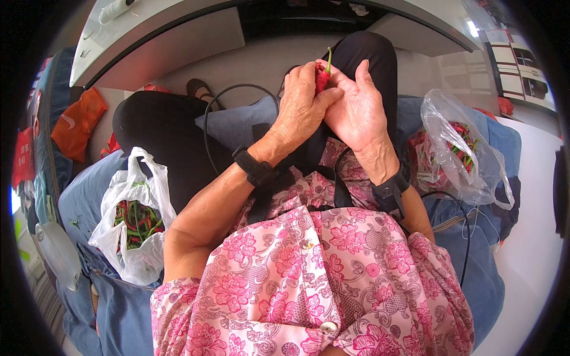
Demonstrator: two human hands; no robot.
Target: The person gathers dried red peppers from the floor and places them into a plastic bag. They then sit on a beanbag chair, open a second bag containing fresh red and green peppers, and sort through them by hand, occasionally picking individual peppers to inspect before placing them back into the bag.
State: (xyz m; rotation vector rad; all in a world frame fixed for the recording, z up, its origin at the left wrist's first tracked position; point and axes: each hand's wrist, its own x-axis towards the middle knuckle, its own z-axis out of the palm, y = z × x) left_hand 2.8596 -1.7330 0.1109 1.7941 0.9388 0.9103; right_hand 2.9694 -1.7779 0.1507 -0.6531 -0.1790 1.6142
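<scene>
Above my lap, my left hand [303,100] holds red chili peppers [322,79], one with a green curved stem pointing up, between thumb and fingers. My right hand [357,104] lies palm up beside and partly under it, its thumb spread; the peppers are at the base of its fingers, which are partly hidden. To the left on the blue seat stands a white plastic bag [149,262] of green and red chili material. On the right, a clear plastic bag [483,167] holds red peppers and green stems.
A white-topped table [178,20] with a spool of white thread [115,10] curves across the front. An orange bag [79,124] lies at the left. Black cables [466,236] run beside my arms. Green scraps [74,222] lie on the blue seat [89,191].
</scene>
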